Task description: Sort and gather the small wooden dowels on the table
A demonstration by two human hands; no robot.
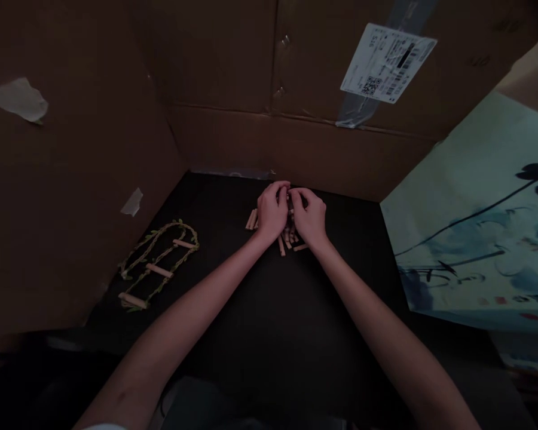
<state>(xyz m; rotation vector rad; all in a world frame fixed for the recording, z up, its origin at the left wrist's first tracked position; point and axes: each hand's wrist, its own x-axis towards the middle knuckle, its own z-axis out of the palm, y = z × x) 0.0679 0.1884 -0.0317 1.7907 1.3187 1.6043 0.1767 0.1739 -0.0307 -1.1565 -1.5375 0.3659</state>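
Both hands are close together over a small pile of short wooden sticks on a dark tabletop. My left hand has its fingers and thumb curled inward at the pile's far side. Facing it, my right hand is bent the same way, its fingertips near those of the left. Whatever lies between the fingertips is too small and dim to make out. Some sticks poke out below and between the hands. A few more sticks lie just left of my left hand.
On the left lies a little rope ladder of leafy green twine with wooden rungs. Cardboard walls rise at the back and left, with a shipping label on the back one. A pale painted panel stands at the right.
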